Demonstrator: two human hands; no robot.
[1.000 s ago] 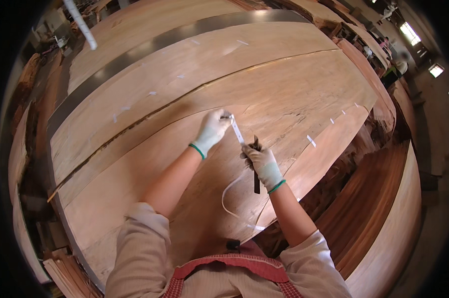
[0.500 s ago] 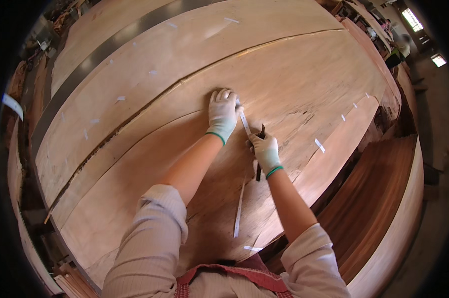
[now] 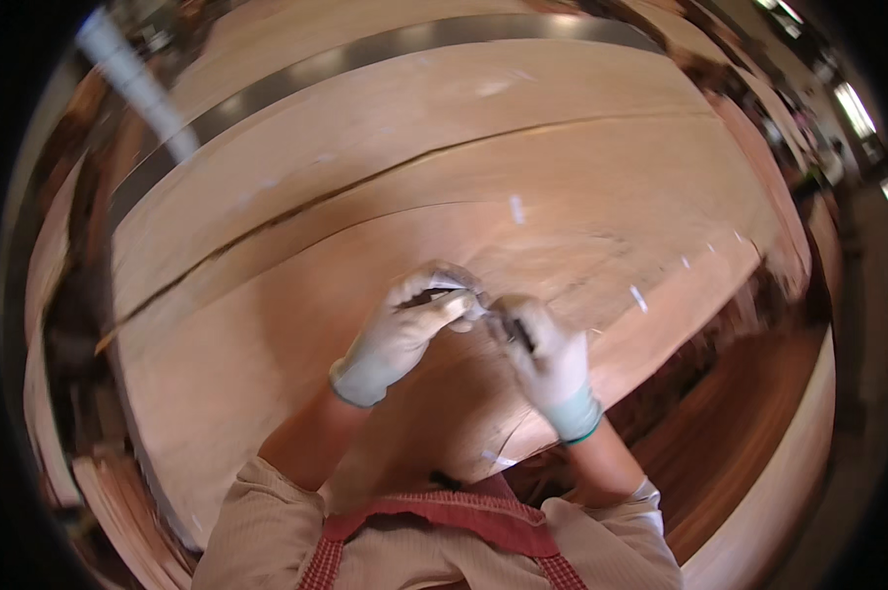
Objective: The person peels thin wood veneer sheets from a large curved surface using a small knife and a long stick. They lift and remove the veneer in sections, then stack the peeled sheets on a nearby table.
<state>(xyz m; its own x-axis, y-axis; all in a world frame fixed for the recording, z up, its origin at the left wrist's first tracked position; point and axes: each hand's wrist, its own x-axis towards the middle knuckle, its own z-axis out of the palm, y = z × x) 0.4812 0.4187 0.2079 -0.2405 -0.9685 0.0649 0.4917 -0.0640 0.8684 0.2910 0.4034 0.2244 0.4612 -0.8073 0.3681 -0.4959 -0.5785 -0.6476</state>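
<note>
My gloved left hand (image 3: pixel 397 334) is raised over a large thin wood veneer sheet (image 3: pixel 306 265), its fingers pinching the end of a white tape strip (image 3: pixel 475 301). Close beside it on the right is my gloved right hand (image 3: pixel 552 364), closed around a slim dark tool (image 3: pixel 519 336); motion blur hides what kind it is. The fingertips of both hands nearly meet at the tape. Beyond them, a short white tape piece (image 3: pixel 516 209) lies flat on the veneer.
A long dark seam (image 3: pixel 365 172) crosses the veneer, with a grey metal band (image 3: pixel 365 47) behind it. Small tape pieces (image 3: pixel 638 298) dot the right side. A blurred white strip (image 3: pixel 134 84) shows at upper left. Darker brown veneer (image 3: pixel 739 433) lies lower right.
Both hands have come off the veneer and moved nearer to me, drawing together. A short tape piece now shows on the sheet where my left hand was pressing. The view has shifted.
</note>
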